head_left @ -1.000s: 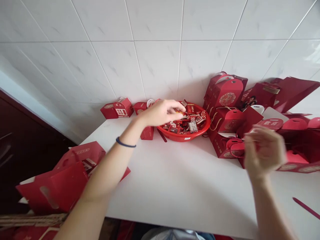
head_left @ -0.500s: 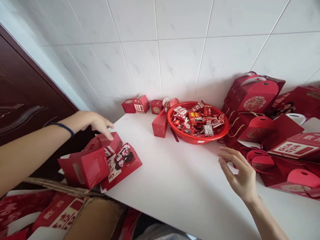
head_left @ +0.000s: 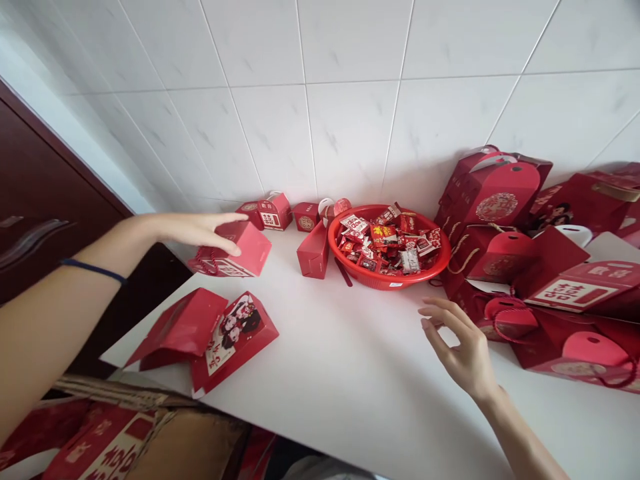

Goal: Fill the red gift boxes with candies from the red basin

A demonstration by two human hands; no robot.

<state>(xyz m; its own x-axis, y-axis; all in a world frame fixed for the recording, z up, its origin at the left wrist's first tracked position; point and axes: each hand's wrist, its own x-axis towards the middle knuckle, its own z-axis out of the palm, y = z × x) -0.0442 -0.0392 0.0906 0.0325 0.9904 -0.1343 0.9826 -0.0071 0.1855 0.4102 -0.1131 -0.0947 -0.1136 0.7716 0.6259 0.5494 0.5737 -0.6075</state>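
Note:
My left hand (head_left: pixel 203 235) grips a small red gift box (head_left: pixel 250 248) from above, its fingers spread over the box's top and side. A dark red cord handle hangs from that box near my wrist. Below it on the white table (head_left: pixel 320 373), a tilted red box (head_left: pixel 187 320) leans against another red box (head_left: pixel 245 333) with a printed picture of figures. My right hand (head_left: pixel 457 343) hovers above the table with loosely curled fingers, thumb and index tips slightly apart, and nothing visible in it. Closest to it is a red plastic basin (head_left: pixel 390 280) heaped with wrapped candies (head_left: pixel 385 237).
Several red gift boxes (head_left: pixel 580 287) crowd the right side. A red box (head_left: pixel 313 253) stands left of the basin, and smaller ones (head_left: pixel 273 210) line the tiled wall. At lower left, a cardboard carton (head_left: pixel 185 443) holds more red packaging (head_left: pixel 105 440). A dark door (head_left: pixel 50 233) is at left.
My left hand has moved a red gift box up and away from the two other boxes, toward the wall. My right hand stays nearly in place. The view has shifted slightly.

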